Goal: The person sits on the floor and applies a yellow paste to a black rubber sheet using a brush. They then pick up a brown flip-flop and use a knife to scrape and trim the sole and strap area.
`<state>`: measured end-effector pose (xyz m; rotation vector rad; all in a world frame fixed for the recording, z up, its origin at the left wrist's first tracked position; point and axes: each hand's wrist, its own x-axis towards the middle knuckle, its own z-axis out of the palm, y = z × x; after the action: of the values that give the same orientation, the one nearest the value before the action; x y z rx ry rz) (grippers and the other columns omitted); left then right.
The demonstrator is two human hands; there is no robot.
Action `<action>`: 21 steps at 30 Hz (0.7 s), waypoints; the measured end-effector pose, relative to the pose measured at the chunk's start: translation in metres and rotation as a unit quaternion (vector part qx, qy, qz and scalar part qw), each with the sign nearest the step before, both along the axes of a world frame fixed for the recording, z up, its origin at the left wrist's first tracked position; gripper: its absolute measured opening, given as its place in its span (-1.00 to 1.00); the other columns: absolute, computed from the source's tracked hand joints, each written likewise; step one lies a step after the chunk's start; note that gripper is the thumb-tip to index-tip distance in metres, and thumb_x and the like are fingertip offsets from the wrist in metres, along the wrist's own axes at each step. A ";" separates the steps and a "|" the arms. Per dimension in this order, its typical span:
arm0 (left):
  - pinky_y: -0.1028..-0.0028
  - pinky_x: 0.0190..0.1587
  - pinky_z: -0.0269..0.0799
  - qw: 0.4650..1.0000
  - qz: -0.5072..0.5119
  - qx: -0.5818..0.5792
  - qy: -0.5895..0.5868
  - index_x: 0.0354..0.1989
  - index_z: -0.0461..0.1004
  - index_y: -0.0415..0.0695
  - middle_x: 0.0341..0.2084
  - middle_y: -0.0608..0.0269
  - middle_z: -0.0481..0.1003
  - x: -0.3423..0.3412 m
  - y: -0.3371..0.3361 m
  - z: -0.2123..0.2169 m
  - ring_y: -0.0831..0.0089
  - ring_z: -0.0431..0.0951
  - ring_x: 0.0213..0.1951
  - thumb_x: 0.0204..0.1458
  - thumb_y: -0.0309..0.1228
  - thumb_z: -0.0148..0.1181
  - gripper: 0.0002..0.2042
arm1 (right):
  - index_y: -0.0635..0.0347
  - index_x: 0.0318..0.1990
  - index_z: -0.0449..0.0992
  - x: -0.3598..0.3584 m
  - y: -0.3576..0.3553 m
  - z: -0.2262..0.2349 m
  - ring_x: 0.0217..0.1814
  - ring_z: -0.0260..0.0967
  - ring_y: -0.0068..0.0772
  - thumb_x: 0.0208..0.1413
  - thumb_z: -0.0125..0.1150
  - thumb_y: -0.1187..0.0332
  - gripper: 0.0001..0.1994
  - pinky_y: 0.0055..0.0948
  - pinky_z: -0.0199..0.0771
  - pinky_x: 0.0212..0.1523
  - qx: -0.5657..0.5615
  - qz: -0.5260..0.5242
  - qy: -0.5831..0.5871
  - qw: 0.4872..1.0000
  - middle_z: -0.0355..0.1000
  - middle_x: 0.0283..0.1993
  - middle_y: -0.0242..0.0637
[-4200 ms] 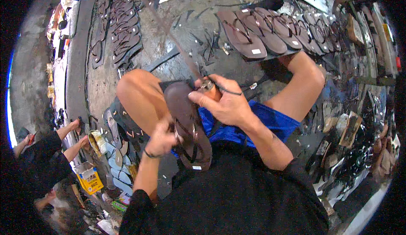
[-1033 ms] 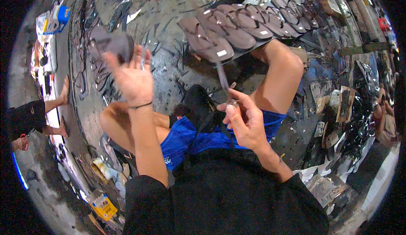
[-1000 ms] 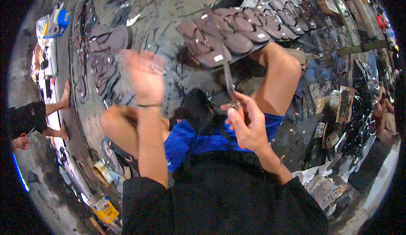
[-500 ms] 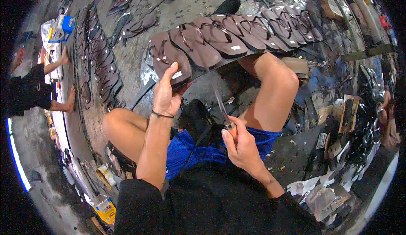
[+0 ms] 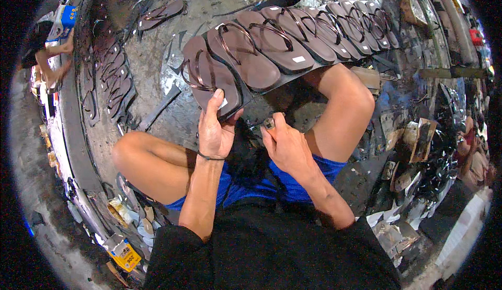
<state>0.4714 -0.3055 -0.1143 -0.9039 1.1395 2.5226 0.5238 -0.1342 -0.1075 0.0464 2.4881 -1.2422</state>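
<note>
I sit on the floor with my knees apart. My left hand (image 5: 214,128) grips the near edge of a brown sandal (image 5: 209,76), thumb on top; this sandal is the left end of an overlapping row of brown sandals (image 5: 293,34) in front of me. Just to its right, over my lap, my right hand (image 5: 286,148) is closed on a small tool's handle (image 5: 269,123), whose blade end is hidden. A dark band circles my left wrist.
More dark sandals (image 5: 110,76) lie in lines on the grey floor at the left, near another person (image 5: 49,55). A yellow box (image 5: 125,253) and scraps sit at lower left. Cut pieces and boards (image 5: 413,138) crowd the right, beside a second person (image 5: 473,154).
My left hand came down from the upper left, set a sandal at the row's left end, and now grips its near edge. My right hand with the tool moved slightly toward it.
</note>
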 end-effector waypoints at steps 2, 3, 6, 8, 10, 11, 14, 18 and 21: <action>0.46 -0.20 0.56 0.999 0.014 0.047 -0.019 -0.12 0.48 -0.03 -0.22 0.37 0.56 0.002 0.001 -0.010 0.47 0.58 -0.20 0.15 -0.26 0.19 -0.80 | 0.28 -0.12 0.22 -0.013 -0.002 -0.005 -0.36 0.46 0.28 0.19 0.12 0.25 -0.69 0.12 0.46 -0.36 -0.007 0.010 -0.009 1.000 0.49 -0.41 0.12; 0.47 -0.20 0.58 0.998 0.044 0.048 -0.001 -0.11 0.49 -0.05 -0.22 0.35 0.57 0.006 0.004 -0.010 0.45 0.59 -0.24 0.16 -0.28 0.17 -0.81 | 0.31 -0.14 0.26 -0.019 -0.002 -0.008 -0.36 0.46 0.28 0.18 0.12 0.25 -0.70 0.11 0.47 -0.34 -0.010 0.019 -0.013 1.000 0.49 -0.42 0.13; 0.51 -0.22 0.59 0.996 0.049 0.068 -0.028 -0.10 0.49 -0.05 -0.21 0.35 0.58 0.008 0.005 -0.008 0.47 0.60 -0.23 0.17 -0.29 0.15 -0.81 | 0.38 -0.18 0.37 -0.040 -0.002 -0.023 -0.34 0.47 0.25 0.15 0.12 0.26 -0.70 0.07 0.48 -0.27 0.012 0.066 0.000 0.998 0.49 -0.41 0.15; 0.53 -0.25 0.60 0.994 0.055 0.086 -0.033 -0.09 0.50 -0.05 -0.21 0.35 0.59 0.010 0.003 -0.015 0.49 0.61 -0.24 0.17 -0.29 0.15 -0.80 | 0.41 -0.20 0.46 -0.051 -0.002 -0.042 -0.30 0.48 0.23 0.11 0.13 0.28 -0.71 0.04 0.49 -0.21 0.061 0.132 0.035 0.989 0.49 -0.39 0.18; 0.54 -0.27 0.61 0.992 0.069 0.101 -0.038 -0.09 0.50 -0.06 -0.22 0.34 0.59 0.013 0.004 -0.013 0.50 0.61 -0.25 0.16 -0.28 0.15 -0.79 | 0.36 -0.08 0.42 -0.058 -0.005 -0.064 -0.13 0.41 0.26 0.04 0.13 0.38 -0.69 0.01 0.43 -0.10 0.069 0.164 -0.022 0.984 0.46 -0.24 0.21; 0.53 -0.27 0.63 0.988 0.089 0.117 -0.040 -0.10 0.50 -0.09 -0.23 0.32 0.60 0.013 0.005 -0.011 0.47 0.63 -0.27 0.16 -0.28 0.16 -0.79 | 0.33 -0.03 0.42 -0.064 -0.007 -0.069 -0.06 0.38 0.26 0.01 0.13 0.40 -0.66 -0.01 0.40 -0.04 0.070 0.178 -0.035 0.981 0.45 -0.18 0.21; 0.53 -0.26 0.64 0.983 0.103 0.140 -0.052 -0.10 0.50 -0.10 -0.22 0.31 0.60 0.015 0.001 -0.021 0.46 0.63 -0.27 0.16 -0.30 0.17 -0.79 | 0.24 0.06 0.41 -0.072 -0.014 -0.084 0.12 0.29 0.22 -0.04 0.16 0.41 -0.57 -0.06 0.29 0.13 0.051 0.207 -0.011 0.977 0.40 0.02 0.13; 0.52 -0.27 0.64 0.976 0.113 0.178 -0.047 -0.10 0.50 -0.10 -0.23 0.30 0.60 0.015 -0.002 -0.022 0.43 0.63 -0.27 0.15 -0.33 0.18 -0.80 | 0.21 0.09 0.40 -0.068 -0.025 -0.104 0.16 0.29 0.18 -0.08 0.20 0.38 -0.52 -0.03 0.25 0.17 0.050 0.169 0.162 0.971 0.38 0.11 0.07; 0.52 -0.25 0.65 0.976 0.113 0.175 -0.058 -0.10 0.50 -0.08 -0.23 0.29 0.59 0.017 -0.007 -0.023 0.41 0.62 -0.26 0.14 -0.32 0.19 -0.80 | 0.20 0.13 0.35 -0.093 -0.038 -0.092 0.17 0.29 0.13 0.08 0.13 0.31 -0.56 0.00 0.26 0.15 0.131 0.235 0.103 0.958 0.37 0.12 0.05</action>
<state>0.4881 -0.3129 -0.1374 -1.1136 0.5580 2.6836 0.4306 -0.1720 -0.1990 -0.6015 2.6040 -0.7482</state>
